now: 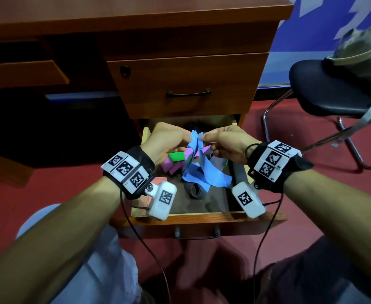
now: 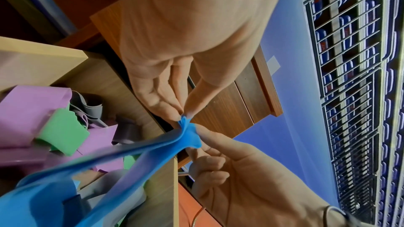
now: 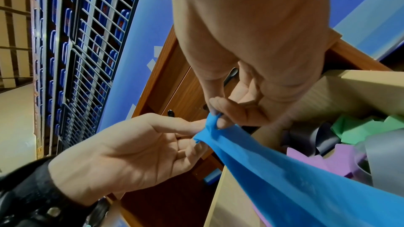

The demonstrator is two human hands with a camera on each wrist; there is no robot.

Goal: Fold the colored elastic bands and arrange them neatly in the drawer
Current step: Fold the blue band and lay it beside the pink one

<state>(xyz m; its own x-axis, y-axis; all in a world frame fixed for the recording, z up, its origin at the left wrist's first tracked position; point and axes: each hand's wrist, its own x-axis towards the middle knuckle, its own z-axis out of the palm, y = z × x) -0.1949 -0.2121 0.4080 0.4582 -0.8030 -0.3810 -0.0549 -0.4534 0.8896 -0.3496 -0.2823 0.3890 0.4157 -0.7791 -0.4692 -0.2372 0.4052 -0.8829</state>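
The blue band (image 1: 198, 165) hangs over the open drawer (image 1: 202, 216), its top end bunched between both hands; the left hand (image 1: 167, 139) pinches it from nine o'clock, the right hand (image 1: 226, 140) from three; below lie purple bands (image 1: 171, 166), a green band (image 1: 176, 156) and grey bands (image 1: 196, 190), loose and unsorted; folding looks barely begun.

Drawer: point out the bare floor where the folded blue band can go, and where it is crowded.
Bare patch: the drawer floor along its front wall, in front of the grey band. Crowded: the middle and back, under both hands, where the purple bands, green band and the hanging blue band pile up.
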